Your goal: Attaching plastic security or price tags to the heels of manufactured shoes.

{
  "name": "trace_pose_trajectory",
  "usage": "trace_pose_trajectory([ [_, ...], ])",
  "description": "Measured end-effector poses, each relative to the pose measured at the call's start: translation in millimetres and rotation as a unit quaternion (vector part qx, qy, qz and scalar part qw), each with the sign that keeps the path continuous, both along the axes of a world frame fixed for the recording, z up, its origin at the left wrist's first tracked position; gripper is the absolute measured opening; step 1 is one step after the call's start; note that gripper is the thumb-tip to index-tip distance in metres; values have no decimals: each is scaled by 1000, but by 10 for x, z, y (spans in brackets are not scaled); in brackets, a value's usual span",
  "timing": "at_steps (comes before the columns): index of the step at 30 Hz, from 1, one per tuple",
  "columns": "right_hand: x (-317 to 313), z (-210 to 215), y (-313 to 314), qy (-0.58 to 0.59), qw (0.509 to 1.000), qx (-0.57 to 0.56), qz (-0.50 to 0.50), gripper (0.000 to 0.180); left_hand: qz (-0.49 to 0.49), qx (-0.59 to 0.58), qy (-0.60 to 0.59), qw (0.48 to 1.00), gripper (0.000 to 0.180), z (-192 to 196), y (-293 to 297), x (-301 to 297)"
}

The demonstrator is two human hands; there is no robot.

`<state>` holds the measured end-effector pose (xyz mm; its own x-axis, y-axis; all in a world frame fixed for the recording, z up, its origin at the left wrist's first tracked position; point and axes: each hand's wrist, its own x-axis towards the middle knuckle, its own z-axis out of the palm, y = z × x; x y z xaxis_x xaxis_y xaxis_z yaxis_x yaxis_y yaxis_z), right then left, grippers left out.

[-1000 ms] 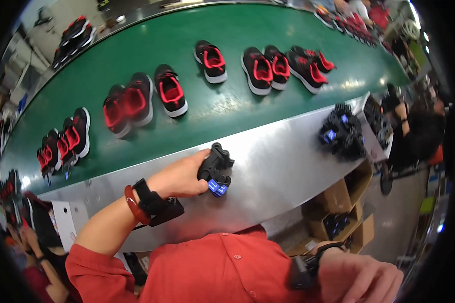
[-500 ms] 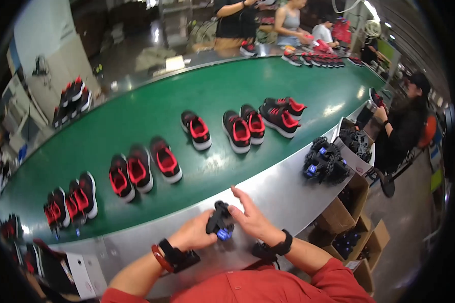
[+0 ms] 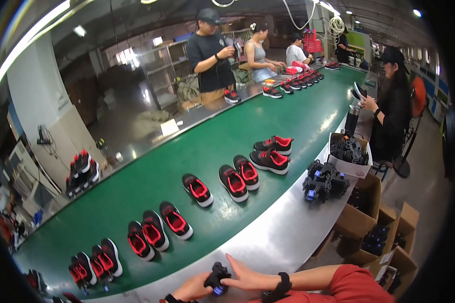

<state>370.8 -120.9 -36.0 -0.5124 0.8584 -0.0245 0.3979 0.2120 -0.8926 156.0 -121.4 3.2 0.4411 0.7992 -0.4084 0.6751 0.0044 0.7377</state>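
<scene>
My left hand (image 3: pixel 193 288) grips a small dark black piece (image 3: pixel 217 272) with a blue tag on its lower end; its exact kind is unclear. My right hand (image 3: pixel 248 277) is beside it, fingers stretched out flat and the thumb side against the piece. Both hands are low in the picture, over the metal edge of the bench. A heap of similar black pieces (image 3: pixel 324 182) with blue tags lies on the metal ledge to the right.
Several black-and-red sneakers (image 3: pixel 233 184) stand along the green conveyor belt (image 3: pixel 151 146). An open carton (image 3: pixel 350 166) of black pieces is beyond the heap, with brown cartons (image 3: pixel 360 214) below. Co-workers stand across the belt; one person (image 3: pixel 389 108) sits at the right holding a shoe.
My view has tilted up, so belt, shoes and hands appear lower and more of the far side shows. My left hand still holds the black piece; my right hand remains beside it.
</scene>
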Motion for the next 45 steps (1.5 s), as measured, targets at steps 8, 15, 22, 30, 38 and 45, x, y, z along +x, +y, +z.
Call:
trace_pose_trajectory([
  [8, -206, 378, 458, -168, 918, 193, 302, 55, 45, 7, -73, 996, 37, 101, -73, 139],
  [15, -301, 114, 596, -251, 866, 298, 313, 21, 39, 34, -92, 994, 38, -29, -68, 87],
  [22, -357, 113, 626, -255, 890, 272, 264, 18, 39, 51, -150, 987, 42, -205, 3, -3],
  [30, -181, 118, 714, -140, 911, 255, 291, 12, 77, -101, -265, 956, 111, -271, -176, -226],
  [38, -116, 76, 892, -48, 934, 140, 326, 20, 153, -6, -234, 960, 110, -857, -478, -350],
  [45, -127, 141, 1050, -42, 961, 50, 268, 25, 241, 10, -203, 949, 57, -881, -543, -96],
])
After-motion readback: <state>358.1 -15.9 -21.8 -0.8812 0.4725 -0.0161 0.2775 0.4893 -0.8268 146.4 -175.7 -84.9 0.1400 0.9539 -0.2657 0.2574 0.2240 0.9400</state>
